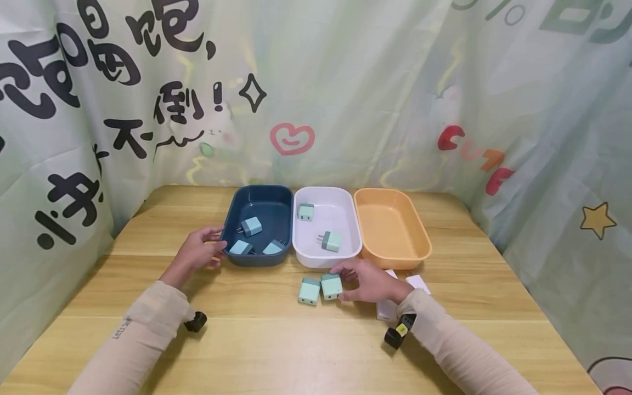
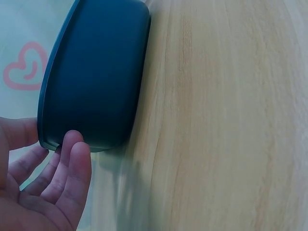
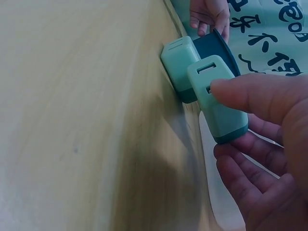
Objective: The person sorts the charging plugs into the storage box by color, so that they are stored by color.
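My left hand (image 1: pixel 199 249) holds the near left corner of a dark blue bin (image 1: pixel 258 260); in the left wrist view the thumb lies at the rim and the fingers on the outer wall. Three green charger plugs (image 1: pixel 252 226) lie inside that bin. In front of the white bin (image 1: pixel 327 261), my right hand (image 1: pixel 367 281) pinches a green charger (image 1: pixel 331 287) between thumb and fingers. Another green charger (image 1: pixel 309 291) stands on the table just left of it. The right wrist view shows the held charger's (image 3: pixel 219 103) USB port end, with the thumb over part of it.
Two green chargers (image 1: pixel 332 241) are in the white bin. To its right stands an orange bin (image 1: pixel 393 263), with nothing in it. White chargers (image 1: pixel 387 311) lie on the wooden table (image 1: pixel 276 351) under and beside my right wrist. A printed cloth (image 1: pixel 345 109) hangs behind.
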Demonstrator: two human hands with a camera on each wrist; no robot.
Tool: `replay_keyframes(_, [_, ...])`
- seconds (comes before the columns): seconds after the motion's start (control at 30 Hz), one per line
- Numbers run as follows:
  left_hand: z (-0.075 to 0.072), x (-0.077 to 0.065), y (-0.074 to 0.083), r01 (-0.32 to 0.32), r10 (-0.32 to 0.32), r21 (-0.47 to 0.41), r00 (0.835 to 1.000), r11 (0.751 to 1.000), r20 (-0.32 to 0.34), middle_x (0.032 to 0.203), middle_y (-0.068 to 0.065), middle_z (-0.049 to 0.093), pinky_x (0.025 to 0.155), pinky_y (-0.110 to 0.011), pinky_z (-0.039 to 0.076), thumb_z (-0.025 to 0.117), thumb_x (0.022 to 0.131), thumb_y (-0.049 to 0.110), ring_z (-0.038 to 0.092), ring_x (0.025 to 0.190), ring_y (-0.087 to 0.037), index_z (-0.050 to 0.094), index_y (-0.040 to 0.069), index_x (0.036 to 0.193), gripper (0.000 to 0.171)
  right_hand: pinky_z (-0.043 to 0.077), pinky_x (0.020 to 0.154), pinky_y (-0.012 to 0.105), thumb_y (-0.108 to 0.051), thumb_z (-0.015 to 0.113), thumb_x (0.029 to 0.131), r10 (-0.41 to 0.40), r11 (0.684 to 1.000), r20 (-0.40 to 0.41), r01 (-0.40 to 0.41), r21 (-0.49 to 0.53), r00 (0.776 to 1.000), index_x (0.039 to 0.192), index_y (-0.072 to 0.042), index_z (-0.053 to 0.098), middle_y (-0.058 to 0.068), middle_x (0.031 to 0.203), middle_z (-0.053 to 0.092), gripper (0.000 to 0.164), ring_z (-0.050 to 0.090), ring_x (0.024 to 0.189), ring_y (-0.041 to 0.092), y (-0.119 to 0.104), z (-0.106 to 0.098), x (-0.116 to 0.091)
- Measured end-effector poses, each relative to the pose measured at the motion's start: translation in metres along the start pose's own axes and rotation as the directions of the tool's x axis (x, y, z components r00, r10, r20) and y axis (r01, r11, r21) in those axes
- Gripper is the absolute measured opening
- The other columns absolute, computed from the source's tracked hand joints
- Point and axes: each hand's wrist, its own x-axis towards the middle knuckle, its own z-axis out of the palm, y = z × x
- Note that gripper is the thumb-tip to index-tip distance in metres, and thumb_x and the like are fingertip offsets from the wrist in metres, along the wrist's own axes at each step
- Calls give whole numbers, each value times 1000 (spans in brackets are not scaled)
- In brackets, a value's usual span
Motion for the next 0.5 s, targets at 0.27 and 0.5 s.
replay_keyframes(0.27, [1,-2,-4,0,0,11,1000,1000,2,138,-25,43,69,-33,57,56,98,11,63,88,-28,36,6,149,54,52,89,34,-13,81,78,-16,1000,6,16,20,1000,121,-3,61,2,114,63,48,61,100,16,-5,-1,-2])
replay_keyframes(0.5, [0,1,-1,-10,10,27,1000,1000,-7,137,-25,44,69,-33,57,55,99,11,63,90,-31,37,7,149,54,52,89,35,-11,81,78,-46,998,-8,46,32,999,120,-1,61,5,114,63,48,62,100,17,-8,-8,0])
